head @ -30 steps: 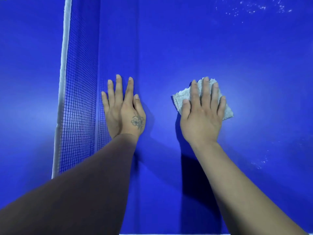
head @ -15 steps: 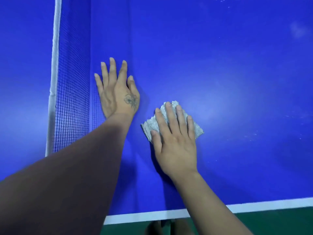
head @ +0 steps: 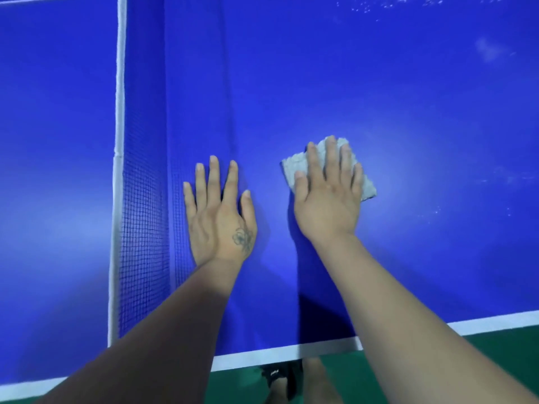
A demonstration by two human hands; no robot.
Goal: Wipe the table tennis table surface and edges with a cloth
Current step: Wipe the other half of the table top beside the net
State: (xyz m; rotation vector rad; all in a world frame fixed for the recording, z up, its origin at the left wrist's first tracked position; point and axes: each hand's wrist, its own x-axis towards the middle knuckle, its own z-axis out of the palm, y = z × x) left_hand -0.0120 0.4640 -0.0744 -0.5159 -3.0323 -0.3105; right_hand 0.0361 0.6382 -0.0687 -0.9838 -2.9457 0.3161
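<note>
Blue table [head: 379, 97]: R hand [head: 326, 196] flat, pressing cloth [head: 294, 170] under fingers; L hand [head: 218, 217] flat beside net [head: 143, 199].

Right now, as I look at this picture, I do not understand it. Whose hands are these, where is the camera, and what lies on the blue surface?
No machine is here. A person wears one camera on the head, which looks down at their own two bare hands. The blue surface is a table tennis table, with its net at the left and a white edge line near the person. The left hand lies flat on the table beside the net and holds nothing. The right hand presses a grey cloth flat on the table with straight fingers. Small white specks show far across the surface.
</note>
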